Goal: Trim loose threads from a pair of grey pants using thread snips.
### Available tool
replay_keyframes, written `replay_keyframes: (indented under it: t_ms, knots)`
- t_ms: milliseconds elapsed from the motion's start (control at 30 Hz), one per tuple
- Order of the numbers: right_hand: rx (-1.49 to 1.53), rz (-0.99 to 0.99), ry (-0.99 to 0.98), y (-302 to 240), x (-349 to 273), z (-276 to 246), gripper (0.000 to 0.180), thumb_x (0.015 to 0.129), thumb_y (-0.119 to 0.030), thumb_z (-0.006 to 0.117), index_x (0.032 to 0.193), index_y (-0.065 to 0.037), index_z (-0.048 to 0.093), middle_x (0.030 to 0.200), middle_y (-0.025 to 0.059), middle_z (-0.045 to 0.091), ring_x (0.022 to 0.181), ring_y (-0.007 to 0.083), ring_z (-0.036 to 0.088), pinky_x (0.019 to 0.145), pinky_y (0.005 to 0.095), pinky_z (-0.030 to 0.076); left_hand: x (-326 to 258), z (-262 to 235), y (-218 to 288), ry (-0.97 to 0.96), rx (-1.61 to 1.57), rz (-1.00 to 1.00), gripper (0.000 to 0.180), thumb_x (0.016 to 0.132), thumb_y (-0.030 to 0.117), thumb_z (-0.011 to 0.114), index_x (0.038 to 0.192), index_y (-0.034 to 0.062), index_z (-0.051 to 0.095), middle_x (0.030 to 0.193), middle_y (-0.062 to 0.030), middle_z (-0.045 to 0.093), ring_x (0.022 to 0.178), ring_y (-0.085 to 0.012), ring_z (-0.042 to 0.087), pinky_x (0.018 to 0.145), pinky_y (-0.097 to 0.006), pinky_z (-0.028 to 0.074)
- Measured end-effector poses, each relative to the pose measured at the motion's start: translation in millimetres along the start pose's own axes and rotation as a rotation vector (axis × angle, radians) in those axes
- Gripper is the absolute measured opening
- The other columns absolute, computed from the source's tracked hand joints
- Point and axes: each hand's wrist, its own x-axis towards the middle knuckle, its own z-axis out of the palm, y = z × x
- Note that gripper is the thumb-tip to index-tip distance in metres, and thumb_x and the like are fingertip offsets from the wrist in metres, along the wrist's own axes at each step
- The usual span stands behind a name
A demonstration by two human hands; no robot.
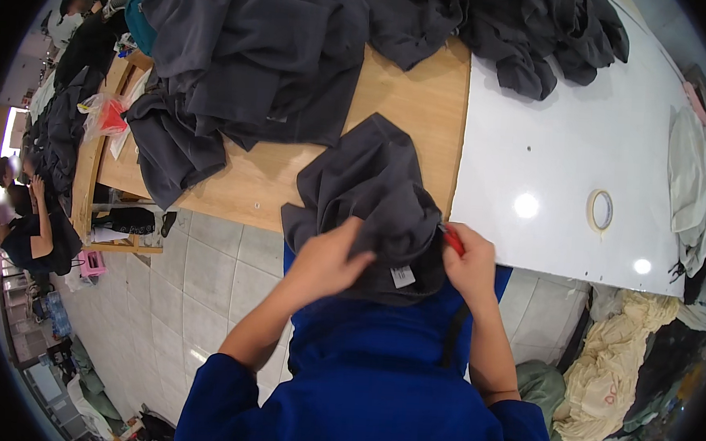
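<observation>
A dark grey garment (pixel 372 169) lies bunched at the table's near edge and hangs over it against my blue clothing. A small white label (pixel 402 277) shows on its lower part. My left hand (pixel 327 255) grips the cloth on its left side, thumb apart and fingertips partly lost in the folds. At the garment's right edge, my right hand (pixel 470 264) is closed round red-handled thread snips (pixel 453 241). The dark tip of the snips touches or nearly touches the cloth; its blades are hard to make out.
Piles of dark grey garments (pixel 258 53) cover the far side of the wooden table (pixel 406 86). A roll of tape (pixel 600 210) lies on the white board (pixel 525 174) at right. Cream cloth bundles (pixel 614 374) stand below it. Other people (pixel 26 217) are at far left.
</observation>
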Motion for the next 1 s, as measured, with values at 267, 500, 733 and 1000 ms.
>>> replay_keyframes:
  t_ms: [267, 500, 733, 1000]
  knots:
    - [0.093, -0.376, 0.481, -89.0, 15.4, -85.0, 0.020, 0.081, 0.009, 0.054, 0.096, 0.000, 0.065, 0.071, 0.0002, 0.058, 0.060, 0.0031, 0.048, 0.056, 0.0151, 0.037, 9.6, -111.4, 51.1, 0.835, -0.516, 0.472, 0.025, 0.081, -0.008, 0.052, 0.105, -0.0001, 0.046, 0.093, -0.0045, 0.054, 0.082, -0.0087, 0.055, 0.073, -0.018, 0.043]
    - [0.438, -0.195, 0.438, -56.8, 11.0, -91.3, 0.010, 0.091, -0.003, 0.048, 0.096, 0.002, 0.054, 0.103, 0.0097, 0.056, 0.093, 0.0154, 0.053, 0.081, 0.0269, 0.042, 24.7, -103.9, 37.9, 0.579, -0.111, 0.530, 0.043, 0.074, -0.013, 0.046, 0.114, 0.0004, 0.053, 0.081, 0.0007, 0.049, 0.067, -0.0065, 0.046, 0.065, -0.015, 0.039]
    - [0.112, 0.227, 0.158, 23.4, 11.2, -99.9, 0.043, 0.098, -0.034, 0.030, 0.134, -0.017, 0.045, 0.148, 0.0151, 0.020, 0.137, 0.0337, 0.017, 0.110, 0.0400, 0.012, 22.9, -49.8, -35.9, 0.460, -0.536, -0.013, 0.045, 0.077, -0.005, 0.055, 0.121, 0.0027, 0.047, 0.080, -0.0005, 0.050, 0.070, -0.0065, 0.047, 0.064, -0.019, 0.038]
    - [0.512, 0.185, 0.700, 25.8, 10.0, -111.2, 0.028, 0.096, -0.018, 0.045, 0.119, -0.005, 0.055, 0.099, 0.0056, 0.059, 0.088, 0.0092, 0.054, 0.078, 0.0228, 0.043, -3.5, -30.1, -48.4, 0.595, -0.538, -0.179, 0.069, 0.077, 0.010, 0.066, 0.135, 0.0082, 0.030, 0.104, -0.0100, 0.053, 0.087, -0.0173, 0.053, 0.075, -0.030, 0.043]
